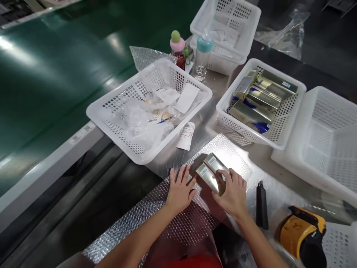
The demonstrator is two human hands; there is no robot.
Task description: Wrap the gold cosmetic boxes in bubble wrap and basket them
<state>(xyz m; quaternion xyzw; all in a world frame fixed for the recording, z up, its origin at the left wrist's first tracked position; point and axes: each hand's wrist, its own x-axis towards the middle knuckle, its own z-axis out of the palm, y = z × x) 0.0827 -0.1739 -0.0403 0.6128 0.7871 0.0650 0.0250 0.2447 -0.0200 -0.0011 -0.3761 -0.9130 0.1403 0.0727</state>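
Two small shiny gold boxes (207, 176) with white barcode labels lie side by side on a sheet of bubble wrap (178, 223) at the table's edge. My left hand (180, 191) rests on the wrap just left of the boxes, its fingers spread and nothing in it. Over the right end of the boxes is my right hand (232, 191), thumb and fingers curved around them and touching them. A curled white label (186, 136) lies beyond the boxes.
A white basket (149, 152) holds plastic bags and papers. Right of it, another basket (251, 134) holds several gold boxes. Near the right edge are a white bin (320, 123), a black cutter (261, 205) and a yellow tape dispenser (298, 232). Two bottles stand behind; a green conveyor (55, 74) runs left.
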